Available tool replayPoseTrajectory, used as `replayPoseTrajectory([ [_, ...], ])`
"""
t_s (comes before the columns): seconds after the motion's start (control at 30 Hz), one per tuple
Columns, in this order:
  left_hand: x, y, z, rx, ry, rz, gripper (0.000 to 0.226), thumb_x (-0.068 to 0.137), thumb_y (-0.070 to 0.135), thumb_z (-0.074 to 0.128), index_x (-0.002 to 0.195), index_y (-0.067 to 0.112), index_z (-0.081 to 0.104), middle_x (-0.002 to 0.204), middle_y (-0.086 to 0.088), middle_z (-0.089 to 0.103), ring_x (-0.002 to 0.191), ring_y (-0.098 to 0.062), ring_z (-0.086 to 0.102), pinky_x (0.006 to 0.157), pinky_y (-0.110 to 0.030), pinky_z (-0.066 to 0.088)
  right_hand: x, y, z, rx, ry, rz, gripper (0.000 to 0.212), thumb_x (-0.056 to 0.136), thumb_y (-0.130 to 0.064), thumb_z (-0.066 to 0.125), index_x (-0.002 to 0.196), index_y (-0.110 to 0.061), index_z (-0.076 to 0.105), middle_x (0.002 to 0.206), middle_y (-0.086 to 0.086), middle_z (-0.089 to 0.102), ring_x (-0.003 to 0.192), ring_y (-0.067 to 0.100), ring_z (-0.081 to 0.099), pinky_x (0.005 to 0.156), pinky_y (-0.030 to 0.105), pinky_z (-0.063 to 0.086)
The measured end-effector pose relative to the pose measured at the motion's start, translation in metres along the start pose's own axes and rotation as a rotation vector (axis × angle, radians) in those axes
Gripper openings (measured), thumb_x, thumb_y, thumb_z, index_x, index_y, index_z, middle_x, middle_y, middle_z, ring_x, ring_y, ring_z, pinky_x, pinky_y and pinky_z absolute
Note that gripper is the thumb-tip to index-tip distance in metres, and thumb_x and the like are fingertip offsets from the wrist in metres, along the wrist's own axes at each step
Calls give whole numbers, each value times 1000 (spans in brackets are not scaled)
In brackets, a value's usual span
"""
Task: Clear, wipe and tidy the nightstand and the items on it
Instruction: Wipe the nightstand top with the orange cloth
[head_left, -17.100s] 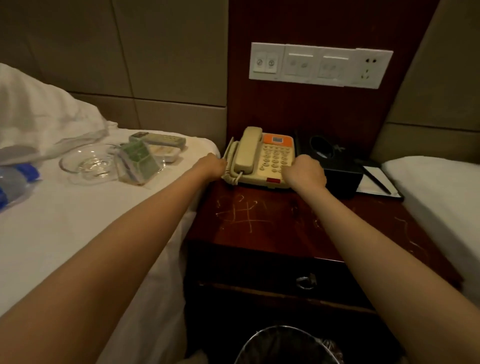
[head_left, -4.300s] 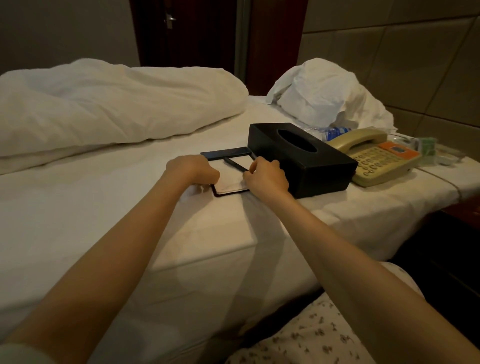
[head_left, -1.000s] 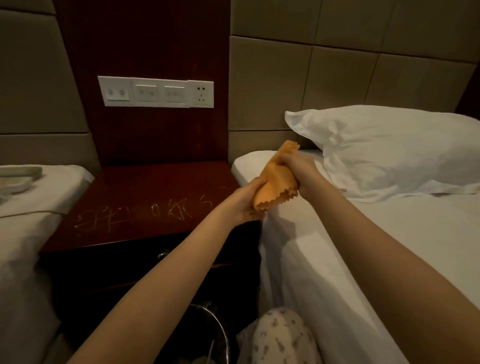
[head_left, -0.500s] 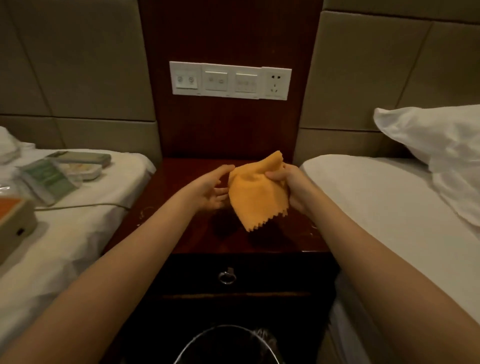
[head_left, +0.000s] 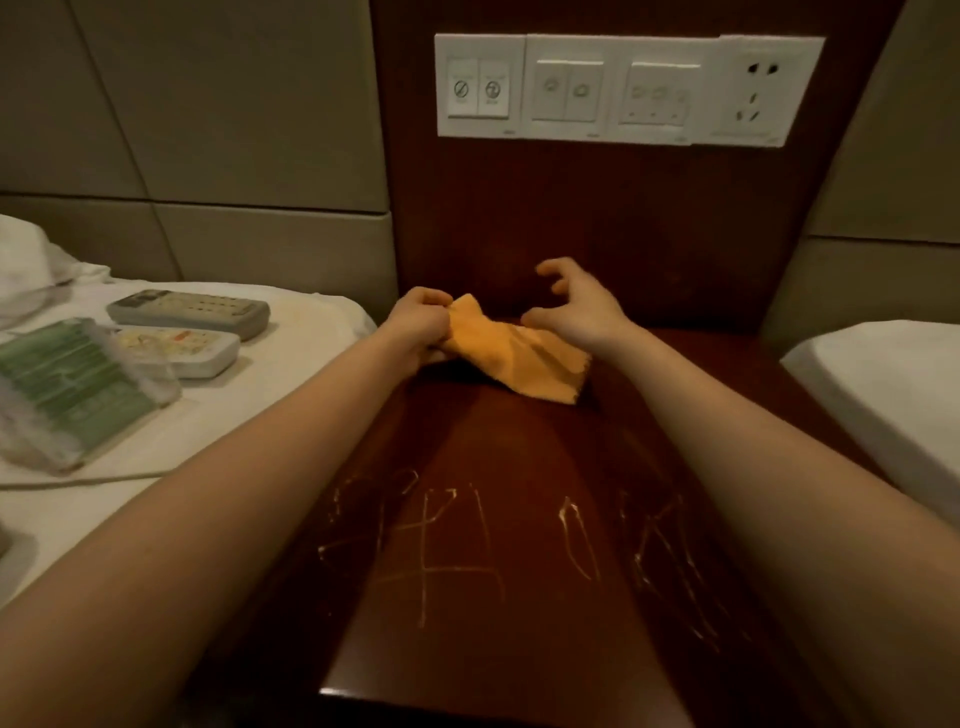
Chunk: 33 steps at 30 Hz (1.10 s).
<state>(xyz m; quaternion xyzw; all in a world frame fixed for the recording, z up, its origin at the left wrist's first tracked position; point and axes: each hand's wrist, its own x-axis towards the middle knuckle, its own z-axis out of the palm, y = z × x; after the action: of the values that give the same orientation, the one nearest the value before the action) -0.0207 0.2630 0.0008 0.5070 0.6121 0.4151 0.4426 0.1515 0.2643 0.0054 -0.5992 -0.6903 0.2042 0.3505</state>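
The dark red wooden nightstand (head_left: 519, 597) fills the middle of the view, its top bare but for pale scribbled marks (head_left: 498, 535) near the front. An orange cloth (head_left: 514, 353) lies crumpled at the back of the top, near the wall panel. My left hand (head_left: 418, 330) grips the cloth's left end in curled fingers. My right hand (head_left: 579, 306) hovers just above the cloth's right part, fingers spread and bent, holding nothing.
On the left bed (head_left: 260, 415) lie two remote controls (head_left: 189, 309), (head_left: 179, 348) and a green packet in clear wrap (head_left: 67, 395). A white bed (head_left: 893, 395) borders the right side. A white switch and socket panel (head_left: 628, 88) sits on the wall above.
The cloth, held up in my right hand half a second ago, now lies on the back of the nightstand. My left hand has taken hold of it and my right has let go.
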Motion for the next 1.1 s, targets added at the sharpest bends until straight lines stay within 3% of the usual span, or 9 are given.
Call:
replayPoseTrajectory([
  [0.1,34,-11,-9,288,82,79,45,88,-5,40,130,11,43,126,-15,47,96,-25,52,70,-32,47,22,-2,33,-263,-289,-182,53,93,-24,55,142,-19,37,147,9,36,135,25,34,105,30,30],
  [0.2,57,-17,-18,872,115,200,53,89,7,48,139,19,34,138,-19,35,125,-38,40,100,-40,38,39,2,56,-371,-406,-223,43,100,-24,40,143,-16,38,148,12,35,135,26,34,107,30,26],
  [0.3,68,-16,-19,1188,-156,505,60,92,6,45,147,22,25,145,-16,32,132,-37,36,106,-38,32,58,1,63,-443,-408,-236,40,101,-25,36,139,-14,43,139,17,43,128,32,40,101,33,31],
  [0.37,72,-13,-21,1249,-289,452,62,93,1,41,148,22,22,145,-13,36,132,-34,36,105,-34,30,65,-3,64,-508,-391,-240,39,101,-25,37,137,-15,47,135,17,48,125,33,43,98,34,32],
  [0.43,76,-4,-23,1311,-251,432,58,94,0,40,147,20,29,147,-13,36,134,-31,36,107,-35,30,68,-5,67,-534,-337,-245,37,100,-23,40,136,-18,49,133,15,49,124,32,44,96,34,34],
  [0.57,70,6,-23,1323,-148,467,42,93,3,45,131,17,55,128,-13,55,117,-30,52,89,-34,43,64,-7,76,-553,-238,-283,25,95,-7,45,111,-8,64,99,9,41,108,36,48,75,30,29],
  [0.67,63,0,-31,1277,-118,488,31,92,12,54,121,16,62,122,-10,60,112,-28,55,81,-30,41,53,-14,75,-472,-233,-272,25,93,-8,53,115,-9,65,111,12,49,111,32,49,78,29,36],
  [0.87,27,-11,-53,1235,-163,505,33,90,18,57,123,14,61,123,-8,61,113,-25,56,86,-29,40,16,-28,75,-259,-263,-204,30,88,-14,64,117,-10,65,125,9,60,120,23,51,91,24,39],
  [1.1,-32,-28,-66,1178,-162,455,30,86,14,57,115,15,65,114,-8,66,103,-25,59,81,-29,43,-45,-43,76,-221,-247,-166,32,87,-18,65,118,-13,65,132,10,57,127,27,46,104,35,39],
])
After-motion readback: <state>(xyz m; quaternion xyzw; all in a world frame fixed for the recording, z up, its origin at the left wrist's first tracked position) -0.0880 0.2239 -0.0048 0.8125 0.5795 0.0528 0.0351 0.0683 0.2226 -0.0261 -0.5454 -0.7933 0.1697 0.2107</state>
